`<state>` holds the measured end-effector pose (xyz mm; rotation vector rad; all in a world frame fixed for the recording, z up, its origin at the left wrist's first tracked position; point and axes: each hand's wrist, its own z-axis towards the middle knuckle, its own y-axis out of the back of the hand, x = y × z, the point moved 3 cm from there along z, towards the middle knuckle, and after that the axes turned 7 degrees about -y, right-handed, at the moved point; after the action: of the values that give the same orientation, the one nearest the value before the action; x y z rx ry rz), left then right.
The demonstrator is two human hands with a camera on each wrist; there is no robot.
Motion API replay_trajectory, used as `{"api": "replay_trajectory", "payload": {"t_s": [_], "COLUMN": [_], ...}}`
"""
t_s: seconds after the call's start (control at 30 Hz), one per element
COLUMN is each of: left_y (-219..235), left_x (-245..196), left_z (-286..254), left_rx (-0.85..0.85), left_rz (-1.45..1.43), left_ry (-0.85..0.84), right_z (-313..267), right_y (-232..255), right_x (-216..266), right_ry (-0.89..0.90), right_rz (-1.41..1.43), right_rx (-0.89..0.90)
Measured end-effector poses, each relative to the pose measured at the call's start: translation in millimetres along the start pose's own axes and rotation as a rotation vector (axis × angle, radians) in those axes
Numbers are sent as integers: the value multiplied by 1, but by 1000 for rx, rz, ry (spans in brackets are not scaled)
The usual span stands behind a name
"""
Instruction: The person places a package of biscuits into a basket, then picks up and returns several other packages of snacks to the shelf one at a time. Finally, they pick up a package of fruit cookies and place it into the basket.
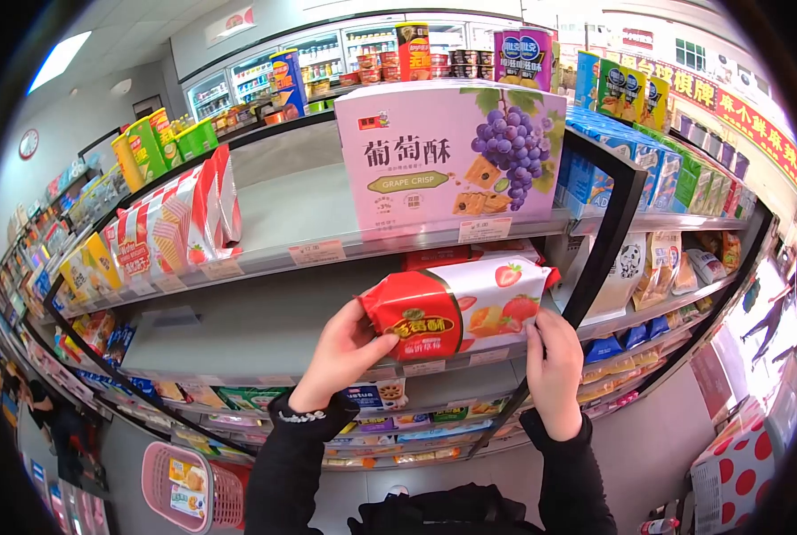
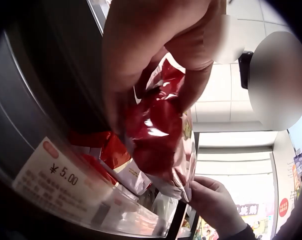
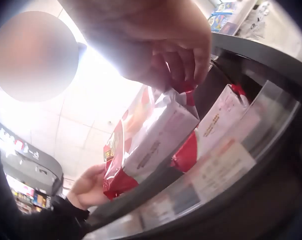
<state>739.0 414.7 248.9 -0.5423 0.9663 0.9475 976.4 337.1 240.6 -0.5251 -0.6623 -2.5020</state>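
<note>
A red and white packet of strawberry biscuits (image 1: pixel 470 308) is held level in front of the second shelf. My left hand (image 1: pixel 340 352) grips its red left end, thumb on the front. At the white right end, my right hand (image 1: pixel 556 374) pinches the wrapper's edge. The left wrist view looks along the packet's shiny red end (image 2: pixel 156 132) under my fingers. In the right wrist view, the white side of the packet (image 3: pixel 163 135) shows below my curled fingers. Behind it, a similar red and white packet (image 3: pixel 216 125) lies on the shelf, partly hidden in the head view.
A large grape crisp box (image 1: pixel 452 160) stands on the shelf above, with striped red and white bags (image 1: pixel 176 218) to its left. A black shelf upright (image 1: pixel 608 241) rises close to my right hand. On the floor at lower left sits a pink basket (image 1: pixel 225 495) holding packets.
</note>
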Motion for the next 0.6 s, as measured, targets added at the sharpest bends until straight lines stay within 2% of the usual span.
{"api": "replay_trajectory", "payload": {"t_s": [0.1,0.13,0.23,0.33,0.43,0.53,0.6], "left_y": [0,0,3,8,6,0,-5], "left_x": [19,24,35,40,32,37,41], "left_z": [9,10,8,2,3,5,7], "left_rx": [17,19,10,-36,9,-44,-40], "left_rz": [-22,-21,21,190,104,144,141], "left_ry": [-17,-20,5,76,125,52,59], "right_z": [0,0,1,0,-5,-11,-13], "right_y": [-6,-6,-14,-16,-16,-16,-15], "right_x": [2,3,4,4,1,0,0], "right_ry": [35,29,24,-86,-111,-128,-132], "right_rz": [-268,-272,-439,-423,-360,-334,-322], "right_rx": [30,27,232,325,349,341,354]}}
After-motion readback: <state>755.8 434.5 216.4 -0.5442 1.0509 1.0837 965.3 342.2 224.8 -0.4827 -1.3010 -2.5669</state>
